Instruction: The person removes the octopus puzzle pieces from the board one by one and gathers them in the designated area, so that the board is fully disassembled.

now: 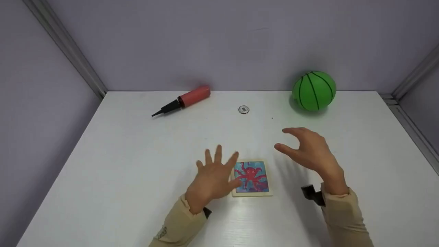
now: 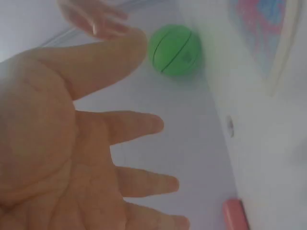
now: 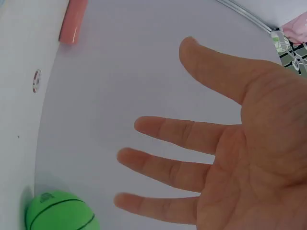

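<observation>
On the near middle of the white table (image 1: 137, 154) lay an octopus puzzle card (image 1: 253, 178). The left hand (image 1: 212, 178) hovered at its left edge, fingers spread wide, holding nothing. The right hand (image 1: 310, 151) hung to the card's right, raised, fingers loosely apart, empty. A green ball (image 1: 313, 90) sat far right, a red pump (image 1: 185, 99) far left.

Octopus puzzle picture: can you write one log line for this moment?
left hand: open, beside octopus puzzle | right hand: open, above table | green ball: far right | pump: far left
</observation>
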`<state>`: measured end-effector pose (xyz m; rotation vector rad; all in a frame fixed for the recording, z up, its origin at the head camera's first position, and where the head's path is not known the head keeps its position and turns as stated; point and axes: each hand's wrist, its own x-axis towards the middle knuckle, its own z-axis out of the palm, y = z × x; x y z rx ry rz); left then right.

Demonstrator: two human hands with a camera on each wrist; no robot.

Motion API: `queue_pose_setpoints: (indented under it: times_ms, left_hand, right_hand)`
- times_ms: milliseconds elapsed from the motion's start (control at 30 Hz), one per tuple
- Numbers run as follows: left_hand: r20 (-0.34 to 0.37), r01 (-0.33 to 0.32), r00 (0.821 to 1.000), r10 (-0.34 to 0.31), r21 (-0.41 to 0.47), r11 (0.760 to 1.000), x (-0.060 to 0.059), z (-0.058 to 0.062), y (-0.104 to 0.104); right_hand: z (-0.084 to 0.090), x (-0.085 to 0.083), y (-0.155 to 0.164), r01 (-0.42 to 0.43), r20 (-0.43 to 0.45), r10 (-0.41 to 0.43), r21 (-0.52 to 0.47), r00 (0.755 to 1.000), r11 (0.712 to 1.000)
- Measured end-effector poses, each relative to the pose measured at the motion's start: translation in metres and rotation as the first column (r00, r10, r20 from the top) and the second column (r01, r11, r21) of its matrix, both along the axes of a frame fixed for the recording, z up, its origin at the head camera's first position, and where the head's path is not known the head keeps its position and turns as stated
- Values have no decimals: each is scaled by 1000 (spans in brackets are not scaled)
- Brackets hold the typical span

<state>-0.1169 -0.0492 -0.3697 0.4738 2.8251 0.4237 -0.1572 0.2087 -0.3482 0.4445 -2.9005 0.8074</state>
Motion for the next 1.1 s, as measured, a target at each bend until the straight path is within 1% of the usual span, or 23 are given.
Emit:
queue_pose_setpoints:
  times_ms: [67, 133, 200, 267, 367, 500, 600, 733, 833, 967, 1100]
  left_hand:
    - [82, 42, 996, -43, 20, 999, 5, -10, 7]
    - [137, 60, 989, -62, 20, 998, 9, -19, 13]
    - [176, 54, 983, -54, 5, 999, 12, -29, 16]
    - [193, 46, 980, -44, -5, 999, 13, -37, 18]
    - [175, 53, 983, -48, -19, 998, 11, -44, 21]
    - [127, 64, 990, -58, -41, 997, 10, -50, 22]
    - [90, 84, 993, -77, -80, 993, 9, -53, 22]
    - [50, 111, 993, -106, -128, 985, 7, -56, 23]
    - [19, 119, 993, -118, -175, 977, 5, -57, 24]
    - [-39, 132, 989, -146, -245, 961, 3, -59, 26]
    - [-72, 124, 986, -148, -266, 956, 3, -61, 26]
  right_hand:
    - [-7, -5, -4, -51, 32, 52, -39, 998, 998]
    - [-14, -11, -8, -104, 87, 111, -74, 990, 992]
    - [-24, -17, -15, -156, 155, 171, -107, 973, 982]
    - [-34, -24, -21, -189, 223, 218, -145, 950, 971]
    - [-49, -33, -29, -203, 307, 262, -210, 915, 956]
    - [-66, -43, -39, -205, 355, 287, -250, 890, 946]
    - [-73, -48, -45, -214, 366, 299, -255, 881, 943]
    - [-77, -51, -49, -242, 378, 334, -271, 863, 932]
    - [-80, -53, -50, -256, 384, 353, -281, 853, 925]
    - [-85, -54, -51, -232, 403, 339, -290, 850, 928]
    - [-89, -53, -53, -231, 418, 337, -284, 844, 931]
